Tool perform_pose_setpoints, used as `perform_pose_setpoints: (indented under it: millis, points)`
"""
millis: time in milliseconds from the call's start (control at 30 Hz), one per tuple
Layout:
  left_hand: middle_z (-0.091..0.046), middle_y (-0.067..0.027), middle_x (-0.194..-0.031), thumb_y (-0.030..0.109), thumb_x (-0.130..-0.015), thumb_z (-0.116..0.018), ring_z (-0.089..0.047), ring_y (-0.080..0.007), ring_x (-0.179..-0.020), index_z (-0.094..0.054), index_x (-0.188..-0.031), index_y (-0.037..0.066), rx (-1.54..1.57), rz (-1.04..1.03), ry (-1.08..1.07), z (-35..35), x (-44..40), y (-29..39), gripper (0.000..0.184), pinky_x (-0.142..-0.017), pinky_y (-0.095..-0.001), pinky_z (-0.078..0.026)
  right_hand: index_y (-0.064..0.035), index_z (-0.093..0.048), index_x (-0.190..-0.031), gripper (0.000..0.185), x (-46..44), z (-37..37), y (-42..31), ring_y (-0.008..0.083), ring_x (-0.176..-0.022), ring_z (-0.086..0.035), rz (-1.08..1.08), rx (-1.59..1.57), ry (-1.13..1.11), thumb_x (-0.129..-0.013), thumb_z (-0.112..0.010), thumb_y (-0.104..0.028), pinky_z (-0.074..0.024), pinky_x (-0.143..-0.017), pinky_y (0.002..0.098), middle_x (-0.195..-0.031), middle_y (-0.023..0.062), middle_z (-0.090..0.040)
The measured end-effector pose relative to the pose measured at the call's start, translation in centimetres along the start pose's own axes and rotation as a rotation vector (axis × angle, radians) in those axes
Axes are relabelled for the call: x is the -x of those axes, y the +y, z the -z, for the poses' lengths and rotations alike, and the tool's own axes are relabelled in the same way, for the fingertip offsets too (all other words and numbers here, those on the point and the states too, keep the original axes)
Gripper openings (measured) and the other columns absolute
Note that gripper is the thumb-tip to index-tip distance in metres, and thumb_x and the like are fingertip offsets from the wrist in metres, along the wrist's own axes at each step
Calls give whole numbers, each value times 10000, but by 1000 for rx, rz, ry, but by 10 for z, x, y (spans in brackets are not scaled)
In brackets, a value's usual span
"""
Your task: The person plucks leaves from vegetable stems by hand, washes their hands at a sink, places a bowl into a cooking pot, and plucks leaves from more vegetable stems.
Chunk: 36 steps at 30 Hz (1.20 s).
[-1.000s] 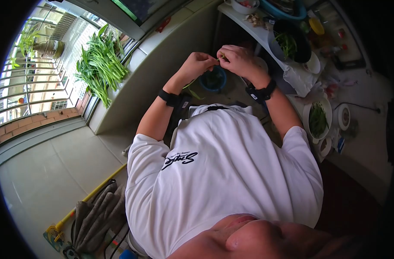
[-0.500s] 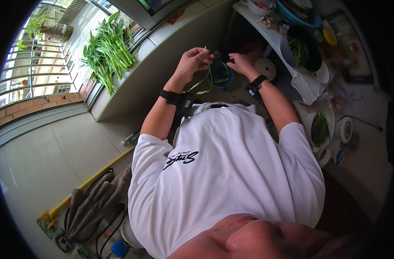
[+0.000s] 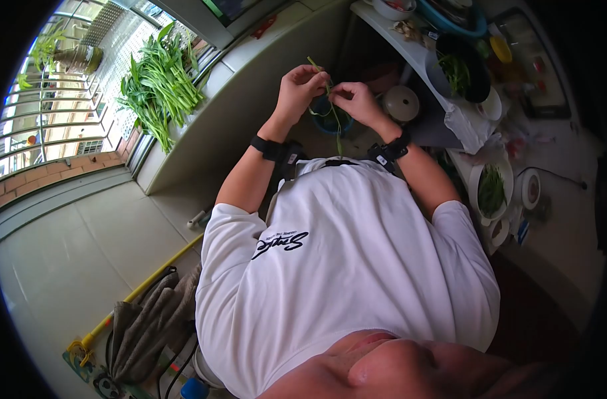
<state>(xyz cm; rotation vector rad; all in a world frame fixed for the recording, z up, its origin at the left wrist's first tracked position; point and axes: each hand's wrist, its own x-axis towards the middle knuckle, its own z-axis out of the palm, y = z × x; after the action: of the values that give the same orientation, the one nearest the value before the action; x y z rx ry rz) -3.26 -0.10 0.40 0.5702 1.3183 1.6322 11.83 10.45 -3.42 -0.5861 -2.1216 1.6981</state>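
Observation:
My left hand (image 3: 303, 86) pinches a long green stem (image 3: 338, 126), whose upper end sticks out above the fingers while its thin leafy part hangs down. Just to its right, my right hand (image 3: 358, 101) has thumb and finger closed at the same stem, a little lower. A blue bowl (image 3: 346, 123) is beneath the hands, partly hidden by them and the stem; its contents are dim. Leafy green stalks (image 3: 160, 86) lie in a pile on the window ledge at the left.
A dark pan (image 3: 473, 83) with greens and a white bowl (image 3: 508, 193) with green pieces are at the right. A white round container (image 3: 401, 104) is beside my right hand. A yellow pole (image 3: 144, 286) and grey cloth (image 3: 147, 332) are at the lower left.
My hands were together at first, then apart with the stem in my left hand. Now my right hand has come back to the stem, which hangs straighter. The view has shifted slightly.

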Motion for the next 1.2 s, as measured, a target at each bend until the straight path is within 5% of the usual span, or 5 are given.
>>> perform_pose_setpoints:
  millis: [433,500,800,1100,1200]
  points:
    - [-688,-26,-862,126,-893,-670,-630,-80,-762,-644,-949,1,-108,-208,39,-13,7,-11,140,-687,-220,-515,-20,-647,-863,118,13,17,-17,46,-655,-553,-483,-576,374,-882,-613,-131,-450,-588,222,-724,-10,-628]
    - [-677,-24,-827,104,-881,-679,-613,-71,-725,-640,-933,-6,-97,-215,64,-16,8,-2,128,-659,-212,-501,-12,-636,-835,162,13,22,4,72,-641,-562,19,-35,324,-879,-634,-168,-450,-571,241,-725,-20,-612]
    - [-661,-20,-782,89,-861,-698,-605,-68,-687,-632,-906,-16,-137,-236,90,-20,9,4,132,-623,-208,-495,-90,-643,-778,97,36,7,-39,275,-686,-621,172,585,201,-772,-679,-180,-485,-596,360,-760,62,-607]
    - [-682,-32,-853,117,-880,-682,-634,-91,-749,-637,-932,5,-65,-264,92,-22,13,-2,132,-674,-217,-506,-114,-629,-885,99,38,31,-2,55,-596,-525,-713,-969,280,-860,-587,-200,-291,-429,197,-714,-42,-585]
    - [-687,-35,-862,121,-884,-678,-641,-102,-763,-637,-948,7,-49,-244,86,-22,9,2,137,-689,-223,-511,-79,-624,-896,184,43,37,-3,70,-571,-530,-408,-469,361,-896,-583,-258,-343,-435,233,-717,-49,-596]
